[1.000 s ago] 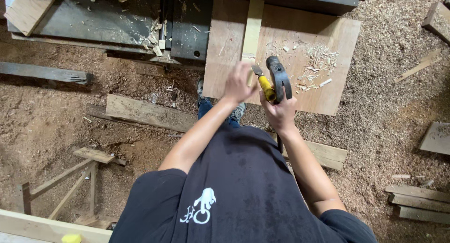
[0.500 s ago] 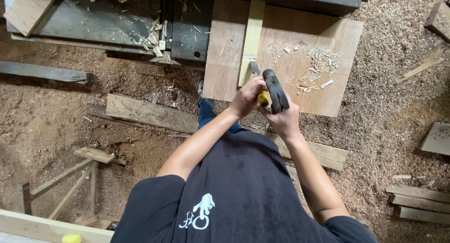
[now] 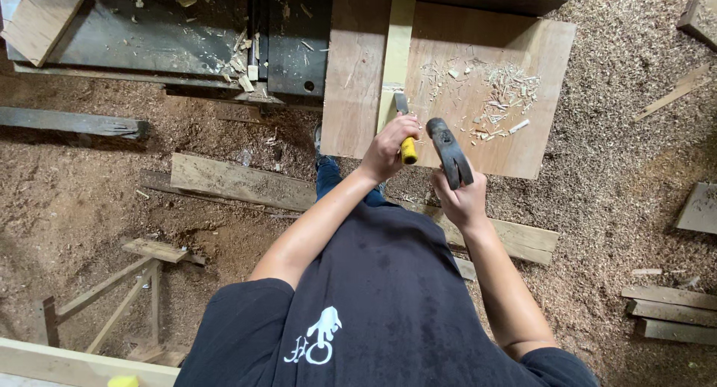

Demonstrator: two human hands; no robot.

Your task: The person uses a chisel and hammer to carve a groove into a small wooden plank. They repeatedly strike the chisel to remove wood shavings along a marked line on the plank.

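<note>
Item: my left hand (image 3: 387, 150), fingers closed around a yellow-handled chisel (image 3: 405, 133), blade set on the pale wood strip (image 3: 396, 55) at 12 o'clock.
Item: my right hand (image 3: 464, 200), fingers closed around a dark-headed hammer (image 3: 448, 150), raised just at 3 o'clock of the chisel handle.
Item: plywood board (image 3: 515, 81) under the strip, wood chips (image 3: 500, 96) at 1 o'clock.
Risk: an off-line blow could glance onto my left knuckles; a tilted blade could skid and split the strip.
Packages, labels, signs: none visible.
</note>
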